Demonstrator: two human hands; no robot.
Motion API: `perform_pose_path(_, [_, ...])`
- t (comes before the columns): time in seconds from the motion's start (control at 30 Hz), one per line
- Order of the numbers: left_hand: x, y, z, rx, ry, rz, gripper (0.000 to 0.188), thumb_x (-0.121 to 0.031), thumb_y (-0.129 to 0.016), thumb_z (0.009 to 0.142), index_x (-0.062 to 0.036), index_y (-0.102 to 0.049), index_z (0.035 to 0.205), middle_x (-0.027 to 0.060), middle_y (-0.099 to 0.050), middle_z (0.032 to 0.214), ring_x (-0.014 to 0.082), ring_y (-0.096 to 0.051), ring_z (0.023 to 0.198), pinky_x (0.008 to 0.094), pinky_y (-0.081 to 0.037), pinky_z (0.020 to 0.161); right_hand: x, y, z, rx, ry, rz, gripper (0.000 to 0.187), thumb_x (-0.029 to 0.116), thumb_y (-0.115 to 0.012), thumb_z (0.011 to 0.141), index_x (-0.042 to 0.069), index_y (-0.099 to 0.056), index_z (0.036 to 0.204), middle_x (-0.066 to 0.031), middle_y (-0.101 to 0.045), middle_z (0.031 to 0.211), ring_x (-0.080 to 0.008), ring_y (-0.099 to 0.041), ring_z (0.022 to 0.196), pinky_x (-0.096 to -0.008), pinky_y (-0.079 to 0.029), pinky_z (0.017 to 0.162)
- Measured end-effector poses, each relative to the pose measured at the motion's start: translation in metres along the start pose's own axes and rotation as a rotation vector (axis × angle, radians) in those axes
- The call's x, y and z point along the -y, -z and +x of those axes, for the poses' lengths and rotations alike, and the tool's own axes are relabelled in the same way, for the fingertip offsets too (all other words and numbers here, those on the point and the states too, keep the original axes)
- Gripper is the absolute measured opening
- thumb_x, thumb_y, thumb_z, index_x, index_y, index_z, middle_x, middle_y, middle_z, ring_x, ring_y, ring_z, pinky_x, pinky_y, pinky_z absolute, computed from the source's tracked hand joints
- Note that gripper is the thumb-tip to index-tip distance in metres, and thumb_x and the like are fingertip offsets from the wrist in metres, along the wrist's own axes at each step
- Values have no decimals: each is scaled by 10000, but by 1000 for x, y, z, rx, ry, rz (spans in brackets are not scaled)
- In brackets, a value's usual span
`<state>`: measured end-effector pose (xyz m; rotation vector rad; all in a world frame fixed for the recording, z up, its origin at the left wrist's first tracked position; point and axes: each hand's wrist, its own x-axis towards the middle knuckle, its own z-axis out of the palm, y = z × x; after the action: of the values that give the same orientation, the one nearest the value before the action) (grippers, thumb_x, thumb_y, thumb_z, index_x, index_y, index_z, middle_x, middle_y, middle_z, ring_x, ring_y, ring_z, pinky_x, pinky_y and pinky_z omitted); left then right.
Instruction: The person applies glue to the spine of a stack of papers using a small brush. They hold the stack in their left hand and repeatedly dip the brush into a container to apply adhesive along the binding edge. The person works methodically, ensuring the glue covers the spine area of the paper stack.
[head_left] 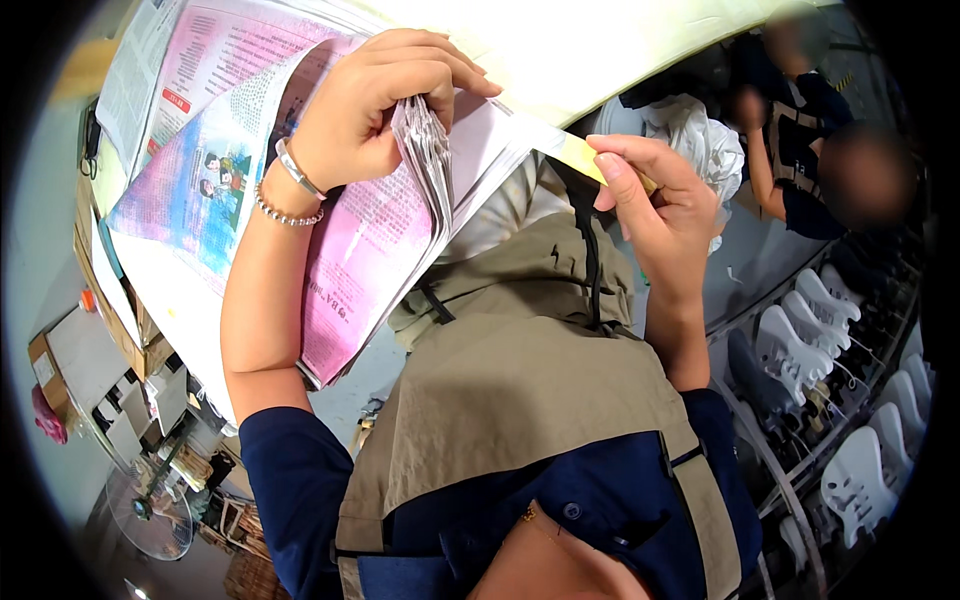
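Observation:
My left hand (385,105) is closed over the gathered, folded edge of a stack of newspaper sheets (365,262). The sheets are printed in pink, and their layered edges (428,150) stick out beneath the curled fingers. To the right, my right hand (655,195) pinches a thin, flat strip (578,155) between thumb and fingers. Its near part is yellow and its far end pale, reaching the newspaper's edge by my left fingertips. I cannot tell exactly what the strip is. More newspapers (215,185), with a curled-up blue and pink page, lie beyond my left forearm.
A pale yellow surface (590,45) spreads ahead of my hands. White guitar-shaped bodies (855,480) stand in racks at the right. Two people in dark clothing (800,130) are at the upper right, near a white crumpled bag (700,140). A fan (150,510) stands lower left.

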<state>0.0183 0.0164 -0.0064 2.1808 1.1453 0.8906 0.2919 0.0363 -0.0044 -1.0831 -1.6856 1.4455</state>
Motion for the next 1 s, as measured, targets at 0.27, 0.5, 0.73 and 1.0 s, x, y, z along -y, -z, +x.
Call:
perform_pose_path(0.27, [-3, 4, -4, 2, 20, 55, 392, -481, -578, 725, -101, -547, 630, 129, -724, 1023, 298, -665, 990, 451, -423, 999, -2, -3, 1, -5, -7, -32, 129, 50, -640, 897, 6, -709, 997, -21, -667, 790, -43, -582, 615, -178, -404, 530])
perform_pose_path(0.5, [-5, 4, -4, 5, -7, 156, 361, -447, -593, 712, -94, -555, 645, 114, -726, 1019, 289, -659, 1000, 432, -434, 981, 3, -6, 1, -12, -45, -53, 125, 63, -639, 900, 13, -709, 990, -18, -661, 772, -39, -577, 606, -186, -378, 511])
perform_pose_path(0.73, [-3, 5, -5, 21, -64, 206, 289, -363, -600, 709, -84, -554, 651, 115, -720, 1032, 288, -663, 946, 432, -452, 945, 3, -10, 1, -24, -65, -47, 122, 76, -637, 904, 18, -708, 986, -11, -648, 722, -35, -578, 603, -187, -370, 503])
perform_pose_path(1.0, [1, 6, -8, 10, -115, 219, 462, -509, -552, 764, -59, -556, 660, 136, -707, 978, 286, -650, 842, 415, -476, 857, 2, -12, 1, -18, -66, -34, 126, 81, -638, 905, 20, -706, 991, -12, -650, 711, -33, -582, 606, -184, -372, 502])
